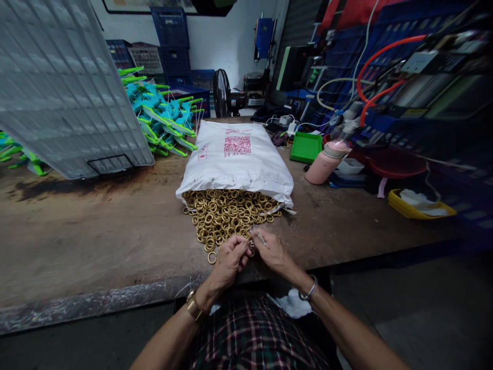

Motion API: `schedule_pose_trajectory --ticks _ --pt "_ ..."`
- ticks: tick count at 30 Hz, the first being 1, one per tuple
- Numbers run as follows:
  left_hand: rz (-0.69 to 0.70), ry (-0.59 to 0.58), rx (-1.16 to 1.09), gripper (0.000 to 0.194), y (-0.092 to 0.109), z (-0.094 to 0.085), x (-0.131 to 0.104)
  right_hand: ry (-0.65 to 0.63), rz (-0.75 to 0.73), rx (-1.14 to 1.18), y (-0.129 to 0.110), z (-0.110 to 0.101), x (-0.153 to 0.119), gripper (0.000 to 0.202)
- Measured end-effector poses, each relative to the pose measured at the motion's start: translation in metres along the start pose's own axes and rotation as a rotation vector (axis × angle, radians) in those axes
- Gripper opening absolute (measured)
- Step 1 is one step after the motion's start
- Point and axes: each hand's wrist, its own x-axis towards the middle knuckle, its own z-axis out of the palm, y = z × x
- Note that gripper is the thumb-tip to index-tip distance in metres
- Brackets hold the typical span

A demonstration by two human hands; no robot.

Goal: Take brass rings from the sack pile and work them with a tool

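Many gold-coloured metal rings (227, 213) spill in a heap from the open mouth of a white sack (239, 164) lying on the table. At the near edge of the heap, my left hand (232, 257) is closed in a pinch, with what looks like a gold ring at its fingertips. Close against it, my right hand (272, 252) is also closed. A small, thin, pale tool (261, 238) shows between its fingers; its kind is too small to tell. One loose ring (211, 257) lies left of my left hand.
A grey ribbed plastic crate (73, 87) stands tilted at the left, beside a pile of green and turquoise plastic pieces (162, 113). Right of the sack are a green tray (306, 147), a pink bottle (325, 163) and a yellow tray (419, 211). A machine with orange hoses (364, 77) rises behind.
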Motion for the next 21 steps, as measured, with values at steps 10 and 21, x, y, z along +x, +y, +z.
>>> schedule_pose_trajectory --ticks 10,21 --pt "0.132 0.060 0.110 0.022 -0.005 0.001 0.003 -0.167 -0.097 -0.380 -0.004 0.004 -0.008 0.017" --pt "0.118 0.002 0.150 0.031 0.002 0.001 -0.006 -0.054 -0.007 -0.498 0.008 -0.011 0.002 0.024"
